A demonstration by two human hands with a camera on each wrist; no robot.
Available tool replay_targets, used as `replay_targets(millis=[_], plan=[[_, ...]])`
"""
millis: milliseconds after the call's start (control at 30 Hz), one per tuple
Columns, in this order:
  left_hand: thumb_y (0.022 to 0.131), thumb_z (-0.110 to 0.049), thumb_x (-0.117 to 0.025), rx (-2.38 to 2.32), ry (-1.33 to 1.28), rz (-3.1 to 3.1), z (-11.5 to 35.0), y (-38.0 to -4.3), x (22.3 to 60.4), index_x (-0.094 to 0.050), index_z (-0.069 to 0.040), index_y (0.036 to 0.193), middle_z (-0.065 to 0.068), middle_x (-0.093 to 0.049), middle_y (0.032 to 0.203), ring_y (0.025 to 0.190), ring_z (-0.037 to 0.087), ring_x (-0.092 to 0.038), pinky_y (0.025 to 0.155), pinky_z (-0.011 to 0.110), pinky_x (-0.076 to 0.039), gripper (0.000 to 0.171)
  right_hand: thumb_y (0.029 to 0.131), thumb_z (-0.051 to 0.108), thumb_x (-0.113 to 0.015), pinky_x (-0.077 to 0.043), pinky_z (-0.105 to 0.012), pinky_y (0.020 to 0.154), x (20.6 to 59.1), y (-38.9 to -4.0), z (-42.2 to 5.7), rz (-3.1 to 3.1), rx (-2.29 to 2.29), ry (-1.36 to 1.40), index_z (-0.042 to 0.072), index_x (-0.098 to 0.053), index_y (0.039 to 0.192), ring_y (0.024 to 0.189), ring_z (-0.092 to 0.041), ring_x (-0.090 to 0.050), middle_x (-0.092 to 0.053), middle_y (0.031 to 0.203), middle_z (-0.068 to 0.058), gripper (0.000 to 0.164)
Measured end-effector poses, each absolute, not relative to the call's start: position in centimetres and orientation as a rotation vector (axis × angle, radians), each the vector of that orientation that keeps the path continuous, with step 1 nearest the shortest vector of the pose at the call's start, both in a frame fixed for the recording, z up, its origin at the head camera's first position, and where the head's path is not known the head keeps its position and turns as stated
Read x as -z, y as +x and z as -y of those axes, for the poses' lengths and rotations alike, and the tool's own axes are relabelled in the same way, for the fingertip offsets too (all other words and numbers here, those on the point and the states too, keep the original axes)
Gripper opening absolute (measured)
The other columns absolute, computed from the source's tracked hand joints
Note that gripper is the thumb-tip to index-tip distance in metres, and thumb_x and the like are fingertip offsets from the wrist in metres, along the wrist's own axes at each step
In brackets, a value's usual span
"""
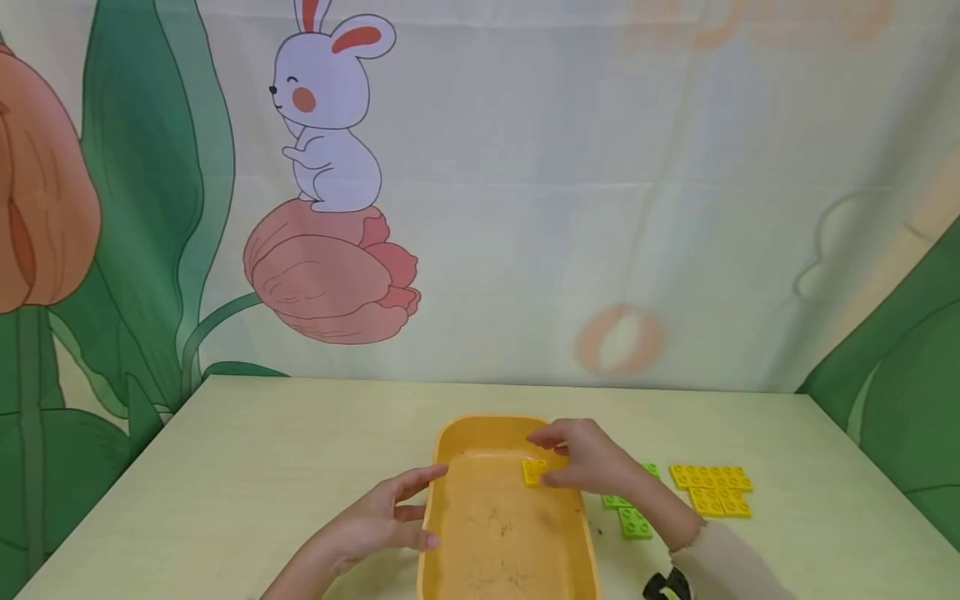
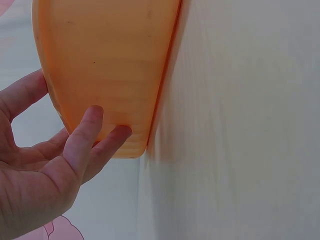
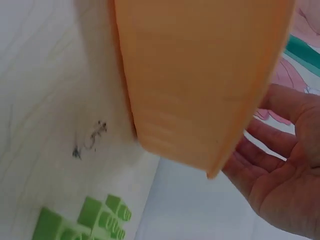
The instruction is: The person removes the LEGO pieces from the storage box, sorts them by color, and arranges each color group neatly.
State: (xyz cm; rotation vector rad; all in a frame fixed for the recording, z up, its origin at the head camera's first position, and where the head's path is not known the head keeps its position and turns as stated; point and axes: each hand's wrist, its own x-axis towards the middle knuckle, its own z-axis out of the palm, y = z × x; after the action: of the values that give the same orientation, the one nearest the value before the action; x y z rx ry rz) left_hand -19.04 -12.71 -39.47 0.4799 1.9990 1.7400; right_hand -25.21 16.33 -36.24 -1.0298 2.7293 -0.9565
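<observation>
A yellow-orange tray lies lengthwise at the front middle of the table. Inside it, near the right wall, sits a small yellow toy brick with studs. My right hand reaches over the right rim, its thumb overlapping the brick's right side and its index finger held apart from the thumb. In the right wrist view, the tray wall hides the fingertips. My left hand is at the tray's left side with fingers spread. The left wrist view shows its fingers against or close to the outer wall.
Right of the tray, green bricks lie partly beneath my right forearm. Farther right is a flat group of yellow bricks. A black object shows by the right sleeve. A printed curtain hangs behind the table.
</observation>
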Motion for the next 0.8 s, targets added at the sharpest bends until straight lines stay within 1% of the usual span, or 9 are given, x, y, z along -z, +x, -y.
replay_targets(millis=[233,267,333,400,467,500,567,667,800], plan=[[0.077,-0.008,-0.072,-1.741,0.468,-2.006,12.9,-19.0,39.5,-0.025,-0.003,0.143,0.026,-0.016,0.146,0.122,0.053,-0.030,0.086,0.048,-0.046,0.081,0.068,-0.007,-0.068,-0.049,-0.043,0.081,37.0,-25.6,-13.7,-2.857,0.635,-1.040,-0.011,-0.061,0.107,0.098,-0.034,-0.059,-0.063,0.106,-0.020,0.040],[0.077,-0.008,-0.072,-1.741,0.467,-2.008,12.9,-19.0,39.5,-0.026,-0.003,0.142,0.026,-0.016,0.146,0.122,0.052,-0.030,0.086,0.048,-0.046,0.081,0.067,-0.008,-0.067,-0.050,-0.041,0.078,37.1,-25.7,-13.4,-2.873,0.584,-1.044,-0.010,-0.062,0.105,0.094,-0.032,-0.060,-0.064,0.104,-0.019,0.038],[0.077,-0.008,-0.072,-1.742,0.471,-2.008,12.9,-19.0,39.5,-0.026,-0.003,0.142,0.026,-0.016,0.146,0.122,0.052,-0.030,0.086,0.047,-0.047,0.081,0.068,-0.010,-0.066,-0.050,-0.032,0.067,37.5,-25.7,-12.7,-2.919,0.472,-1.054,-0.008,-0.065,0.094,0.075,-0.023,-0.058,-0.065,0.085,-0.013,0.027],[0.077,-0.007,-0.072,-1.741,0.470,-2.007,12.9,-19.0,39.5,-0.026,-0.003,0.142,0.027,-0.016,0.146,0.122,0.053,-0.030,0.086,0.048,-0.046,0.081,0.069,-0.010,-0.065,-0.040,-0.024,0.054,37.9,-25.7,-12.3,-2.974,0.355,-1.075,-0.002,-0.063,0.075,0.058,-0.013,-0.044,-0.054,0.064,-0.002,0.010],[0.077,-0.007,-0.072,-1.742,0.469,-2.001,12.9,-19.0,39.5,-0.026,-0.003,0.143,0.027,-0.016,0.146,0.123,0.053,-0.029,0.086,0.048,-0.046,0.080,0.070,-0.009,-0.065,-0.028,-0.022,0.047,38.3,-25.5,-11.9,-3.033,0.231,-1.087,0.005,-0.054,0.062,0.052,-0.010,-0.028,-0.036,0.054,0.003,0.020],[0.077,-0.007,-0.072,-1.742,0.468,-1.998,12.9,-19.0,39.6,-0.026,-0.003,0.143,0.026,-0.016,0.146,0.123,0.053,-0.029,0.086,0.048,-0.046,0.080,0.071,-0.008,-0.065,-0.025,-0.022,0.046,38.4,-25.4,-11.8,-3.060,0.173,-1.091,0.008,-0.048,0.059,0.051,-0.011,-0.025,-0.029,0.053,0.003,0.026],[0.077,-0.007,-0.072,-1.741,0.465,-2.000,12.8,-19.1,39.6,-0.026,-0.004,0.143,0.026,-0.016,0.147,0.123,0.053,-0.029,0.086,0.048,-0.046,0.080,0.071,-0.006,-0.065,-0.026,-0.022,0.046,38.5,-25.3,-11.6,-3.092,0.086,-1.070,0.009,-0.043,0.059,0.050,-0.011,-0.026,-0.028,0.053,0.003,0.030],[0.077,-0.008,-0.072,-1.740,0.473,-2.002,12.8,-19.1,39.7,-0.026,-0.004,0.143,0.026,-0.016,0.147,0.123,0.052,-0.029,0.086,0.048,-0.046,0.080,0.072,-0.003,-0.067,-0.030,-0.023,0.045,38.7,-25.1,-11.4,-3.119,-0.023,-1.039,0.009,-0.045,0.060,0.050,-0.012,-0.031,-0.035,0.054,0.001,0.028],[0.077,-0.007,-0.072,-1.743,0.478,-1.999,12.8,-19.1,39.7,-0.026,-0.004,0.143,0.026,-0.015,0.147,0.123,0.052,-0.029,0.086,0.048,-0.046,0.081,0.074,0.000,-0.067,-0.031,-0.024,0.044,39.1,-25.2,-11.2,-3.143,-0.129,-1.026,0.009,-0.046,0.060,0.048,-0.012,-0.032,-0.037,0.052,0.000,0.028]])
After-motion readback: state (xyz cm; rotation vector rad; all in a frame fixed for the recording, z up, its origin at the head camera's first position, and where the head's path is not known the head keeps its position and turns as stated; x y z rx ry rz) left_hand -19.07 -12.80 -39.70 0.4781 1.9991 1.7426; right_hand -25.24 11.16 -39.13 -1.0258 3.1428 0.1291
